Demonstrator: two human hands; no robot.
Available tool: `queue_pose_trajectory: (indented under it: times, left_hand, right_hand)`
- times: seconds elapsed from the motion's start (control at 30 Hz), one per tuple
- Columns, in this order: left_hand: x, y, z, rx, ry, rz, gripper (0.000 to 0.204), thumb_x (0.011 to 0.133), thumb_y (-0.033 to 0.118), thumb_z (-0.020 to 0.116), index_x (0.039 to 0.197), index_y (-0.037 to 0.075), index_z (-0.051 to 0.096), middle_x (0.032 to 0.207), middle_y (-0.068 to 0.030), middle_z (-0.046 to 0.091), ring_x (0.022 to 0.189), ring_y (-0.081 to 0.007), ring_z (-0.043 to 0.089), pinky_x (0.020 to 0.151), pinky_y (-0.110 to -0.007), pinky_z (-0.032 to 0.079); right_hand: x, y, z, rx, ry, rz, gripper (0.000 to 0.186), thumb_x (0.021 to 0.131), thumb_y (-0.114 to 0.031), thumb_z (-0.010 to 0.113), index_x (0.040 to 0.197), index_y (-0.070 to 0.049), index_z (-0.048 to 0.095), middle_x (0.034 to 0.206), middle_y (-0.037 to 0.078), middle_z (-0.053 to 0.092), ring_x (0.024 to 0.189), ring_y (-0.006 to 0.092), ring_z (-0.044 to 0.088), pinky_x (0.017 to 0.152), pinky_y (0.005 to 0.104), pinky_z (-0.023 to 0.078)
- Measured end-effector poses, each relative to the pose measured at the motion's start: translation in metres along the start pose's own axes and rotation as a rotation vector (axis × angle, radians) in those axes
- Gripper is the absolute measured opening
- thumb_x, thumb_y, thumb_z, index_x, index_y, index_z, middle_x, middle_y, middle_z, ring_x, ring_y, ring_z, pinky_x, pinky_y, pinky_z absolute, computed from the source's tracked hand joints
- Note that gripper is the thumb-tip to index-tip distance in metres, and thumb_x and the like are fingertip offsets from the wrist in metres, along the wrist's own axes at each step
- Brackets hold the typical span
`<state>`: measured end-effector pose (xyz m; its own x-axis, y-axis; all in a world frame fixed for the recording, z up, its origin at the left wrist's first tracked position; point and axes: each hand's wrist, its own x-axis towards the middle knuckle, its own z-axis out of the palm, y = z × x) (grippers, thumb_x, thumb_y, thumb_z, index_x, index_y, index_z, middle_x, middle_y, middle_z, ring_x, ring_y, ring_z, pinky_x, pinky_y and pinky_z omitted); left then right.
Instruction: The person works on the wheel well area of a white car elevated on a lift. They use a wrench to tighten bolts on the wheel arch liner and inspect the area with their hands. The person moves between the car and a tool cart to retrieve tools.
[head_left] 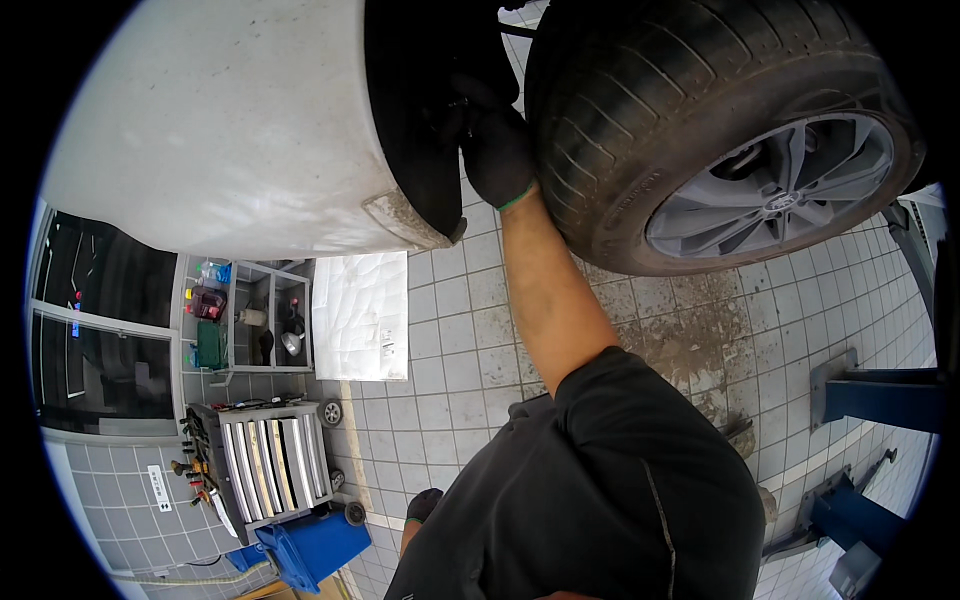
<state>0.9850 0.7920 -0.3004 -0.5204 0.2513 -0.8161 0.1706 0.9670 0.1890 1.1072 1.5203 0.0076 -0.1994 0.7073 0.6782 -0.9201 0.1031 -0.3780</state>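
Observation:
My right hand (497,150), in a black glove with a green cuff, reaches up into the dark wheel arch (405,120) of a white car. Its fingers are bent and closed near a small shiny piece, too dark to name. Right beside that wrist hangs a wheel with a worn black tyre (600,150) and a silver spoked rim (780,200). The white body panel (230,120) spreads to the left, with dirt on its lower corner. Low at the left, my left hand (425,505), also in a black glove, hangs beside my body; its fingers are too small and dark to read.
A tool trolley (275,465) on wheels stands at the left, near a blue bin (315,550). Behind is a grey shelf rack (265,315) with bottles. A white sheet (360,315) is by the rack. Blue lift parts (880,400) stand at the right; dirt lies on the tiled floor (450,350).

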Motion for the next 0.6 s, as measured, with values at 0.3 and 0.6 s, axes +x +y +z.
queue_pose_trajectory:
  times: [0.3,0.6]
  left_hand:
    - [-0.017,0.009,0.008,-0.04,-0.023,-0.084,0.041,0.101,0.041,0.052,0.122,0.013,0.073,0.119,-0.0115,0.074,0.11,-0.0257,0.068,0.098,-0.041,0.05]
    - [-0.008,-0.01,0.022,-0.025,-0.049,-0.061,0.04,0.101,0.041,0.052,0.12,0.012,0.074,0.118,-0.0113,0.074,0.109,-0.0257,0.068,0.098,-0.041,0.051]
  right_hand:
    - [-0.002,-0.013,0.005,-0.523,0.148,0.029,0.036,0.102,-0.011,0.05,0.136,-0.011,0.063,0.13,0.008,0.068,0.115,0.0192,0.065,0.098,0.033,0.051]
    - [0.001,-0.008,-0.002,-0.917,0.082,-0.236,0.031,0.103,-0.01,0.052,0.131,-0.012,0.065,0.145,0.014,0.057,0.135,0.0311,0.054,0.109,0.0381,0.048]
